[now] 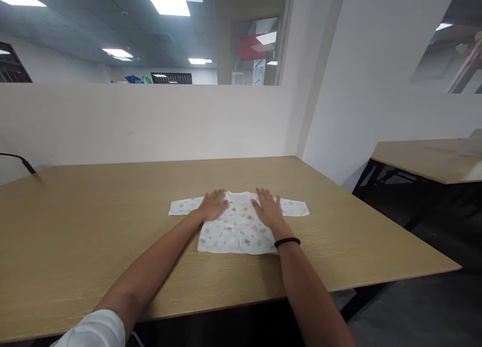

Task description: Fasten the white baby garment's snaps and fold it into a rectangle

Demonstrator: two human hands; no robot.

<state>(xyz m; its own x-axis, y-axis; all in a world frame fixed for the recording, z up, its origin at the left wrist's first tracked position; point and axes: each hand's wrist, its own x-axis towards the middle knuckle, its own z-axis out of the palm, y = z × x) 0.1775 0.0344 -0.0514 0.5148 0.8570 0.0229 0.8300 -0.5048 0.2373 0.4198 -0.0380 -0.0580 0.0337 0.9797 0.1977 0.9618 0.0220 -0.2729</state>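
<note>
A small white baby shirt [237, 226] with a scattered print lies spread out on the wooden table [113, 246], its neckline toward the wall and both sleeves stretched sideways. My left hand [213, 205] rests flat on the shirt's left shoulder, where the left sleeve [184, 206] begins. On the opposite shoulder lies my right hand [268, 209], fingers spread, beside the right sleeve [295, 207]. Neither hand grips the fabric. A black beaded bracelet [287, 241] circles my right wrist.
A white wall [169, 121] with a window above it runs along the table's far edge. At the far left a black cable [26, 163] reaches the tabletop. Another wooden table [422, 156] stands to the right, past a gap.
</note>
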